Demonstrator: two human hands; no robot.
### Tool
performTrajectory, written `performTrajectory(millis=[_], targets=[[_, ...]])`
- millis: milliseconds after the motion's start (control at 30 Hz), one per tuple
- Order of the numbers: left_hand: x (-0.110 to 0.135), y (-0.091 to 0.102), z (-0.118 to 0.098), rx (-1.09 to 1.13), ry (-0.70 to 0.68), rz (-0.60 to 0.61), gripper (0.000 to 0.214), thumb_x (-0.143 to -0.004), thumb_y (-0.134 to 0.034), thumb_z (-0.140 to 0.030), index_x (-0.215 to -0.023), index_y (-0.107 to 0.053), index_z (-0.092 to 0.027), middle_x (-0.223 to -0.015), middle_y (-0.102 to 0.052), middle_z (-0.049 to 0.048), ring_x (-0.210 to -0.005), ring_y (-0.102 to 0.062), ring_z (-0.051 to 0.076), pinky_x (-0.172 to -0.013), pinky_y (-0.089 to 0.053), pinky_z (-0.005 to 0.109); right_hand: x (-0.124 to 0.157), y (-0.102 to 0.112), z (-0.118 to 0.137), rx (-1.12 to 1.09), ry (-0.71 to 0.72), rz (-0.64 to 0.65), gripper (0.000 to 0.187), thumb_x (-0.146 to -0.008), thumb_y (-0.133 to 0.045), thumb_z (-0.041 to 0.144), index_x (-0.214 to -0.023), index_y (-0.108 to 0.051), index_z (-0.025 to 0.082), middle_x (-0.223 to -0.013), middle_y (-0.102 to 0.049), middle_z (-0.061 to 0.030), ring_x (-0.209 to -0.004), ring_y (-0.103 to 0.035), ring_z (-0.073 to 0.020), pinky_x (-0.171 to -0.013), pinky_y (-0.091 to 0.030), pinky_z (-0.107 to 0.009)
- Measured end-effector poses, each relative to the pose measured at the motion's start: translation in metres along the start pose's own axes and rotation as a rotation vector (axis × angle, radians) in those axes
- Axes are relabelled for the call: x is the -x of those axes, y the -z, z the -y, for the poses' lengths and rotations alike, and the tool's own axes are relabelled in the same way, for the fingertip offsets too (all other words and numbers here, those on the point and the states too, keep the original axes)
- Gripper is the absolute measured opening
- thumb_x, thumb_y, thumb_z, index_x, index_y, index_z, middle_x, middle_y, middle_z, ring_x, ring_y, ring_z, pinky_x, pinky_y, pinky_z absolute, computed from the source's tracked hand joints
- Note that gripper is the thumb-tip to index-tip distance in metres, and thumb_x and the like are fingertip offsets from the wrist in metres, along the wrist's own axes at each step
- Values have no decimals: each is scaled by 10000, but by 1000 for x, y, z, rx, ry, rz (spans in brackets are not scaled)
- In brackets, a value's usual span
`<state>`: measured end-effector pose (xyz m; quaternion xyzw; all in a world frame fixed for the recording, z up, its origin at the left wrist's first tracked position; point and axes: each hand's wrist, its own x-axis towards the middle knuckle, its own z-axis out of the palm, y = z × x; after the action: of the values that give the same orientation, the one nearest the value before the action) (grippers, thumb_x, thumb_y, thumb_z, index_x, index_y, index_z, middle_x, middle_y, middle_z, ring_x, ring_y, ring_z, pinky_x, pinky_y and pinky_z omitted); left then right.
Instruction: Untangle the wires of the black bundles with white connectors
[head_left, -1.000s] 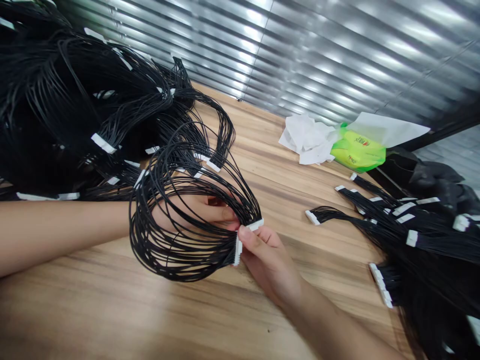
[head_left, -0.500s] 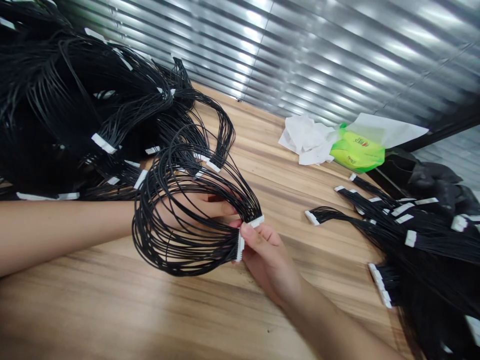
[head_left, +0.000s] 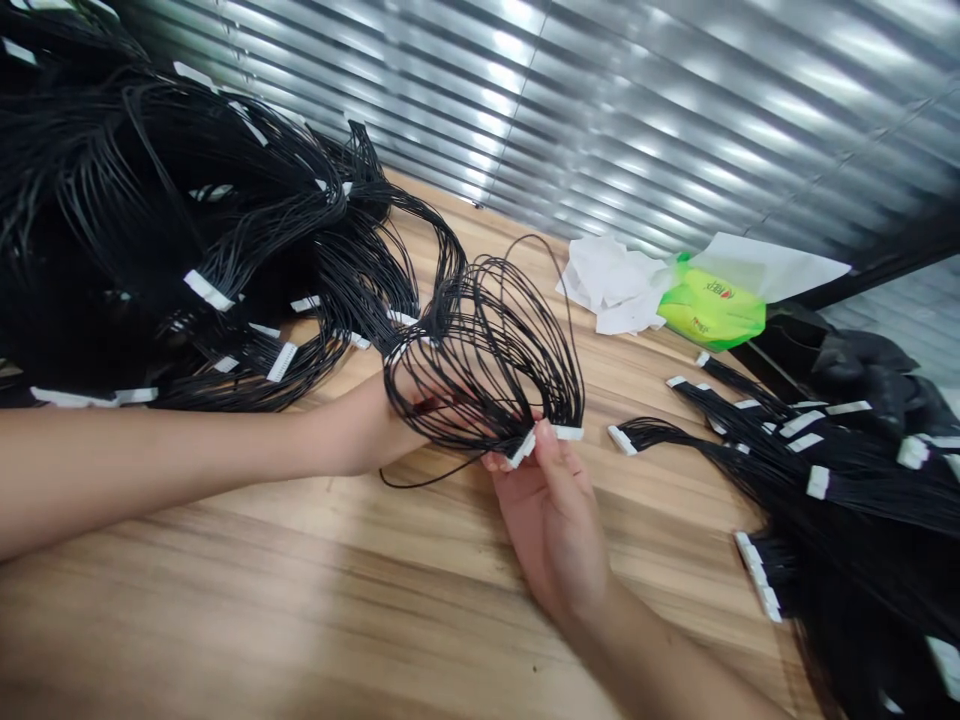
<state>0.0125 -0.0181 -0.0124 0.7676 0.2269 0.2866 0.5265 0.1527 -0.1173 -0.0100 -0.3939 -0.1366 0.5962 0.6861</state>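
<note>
Crumpled white tissue (head_left: 611, 290) beside a green plastic bag (head_left: 711, 310) on a wooden tabletop (head_left: 225, 570)

A ribbed, light-streaked metal wall (head_left: 675, 110), perhaps a shutter, stands behind the wood-grain table (head_left: 225, 580).

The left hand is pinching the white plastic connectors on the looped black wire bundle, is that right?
Not quite: the head view shows the right hand pinching the white plastic connectors on the looped black wire bundle. The left hand sits among the loops.
</note>
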Motion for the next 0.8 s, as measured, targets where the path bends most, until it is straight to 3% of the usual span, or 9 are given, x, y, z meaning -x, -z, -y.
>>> performTrajectory(millis=[100, 233, 467, 567, 667, 733, 800], targets=[[3, 3, -3, -95, -109, 89, 236, -909, -513, -173, -1106, -632, -123, -1103, -676, 82, -1037, -611, 146, -973, -484, 279, -1, 1, 1, 20, 74, -46, 70, -755, -748, 303, -748, -723, 238, -667, -610, 51, -563, -458, -69, -597, -426, -211], [5, 6, -7, -206, -100, 144, 215, -890, -547, -210, -1068, -657, -162, -1064, -691, 38, -956, -637, 139, -901, -507, 233, -1, 2, 2, 78, 144, -87, 73, -770, -730, 305, -772, -708, 235, -643, -564, 49, -554, -417, -79, -572, -394, -219], [7, 8, -12, -370, -211, 245, 258, -861, -601, -284, -1106, -657, -223, -1141, -677, 34, -1083, -613, 161, -956, -474, 246, 0, 3, 1, 138, 136, -110, 84, -784, -707, 338, -801, -699, 255, -607, -522, 46, -569, -405, -107, -575, -371, -249], [7, 9, -11, -592, -206, 157, 219, -852, -612, -342, -1018, -680, -217, -1030, -700, 30, -954, -643, 159, -802, -490, 229, 0, 3, 2, 147, 152, -124, 89, -779, -709, 340, -809, -691, 257, -634, -531, 47, -562, -393, -105, -577, -367, -257], [5, 12, -8, -817, -274, -25, 250, -862, -594, -392, -731, -668, -192, -706, -662, -2, -678, -609, 127, -578, -396, 229, -1, 3, 4, 145, 203, -172, 107, -754, -736, 330, -815, -694, 253, -642, -541, 47, -560, -396, -102, -561, -352, -251], [4, 15, -9, -897, -376, -94, 238, -874, -583, -352, -695, -651, -212, -603, -620, -33, -589, -565, 103, -553, -347, 246, -2, 3, 4, 152, 231, -196, 113, -755, -739, 331, -826, -699, 253, -629, -540, 49, -561, -401, -102, -559, -345, -248], [3, 18, -11, -927, -500, -117, 141, -864, -597, -315, -758, -657, -244, -632, -650, -59, -595, -564, 91, -579, -342, 257, -2, 4, 4, 169, 240, -210, 115, -761, -734, 338, -829, -700, 252, -637, -550, 48, -563, -407, -101, -564, -342, -250]])
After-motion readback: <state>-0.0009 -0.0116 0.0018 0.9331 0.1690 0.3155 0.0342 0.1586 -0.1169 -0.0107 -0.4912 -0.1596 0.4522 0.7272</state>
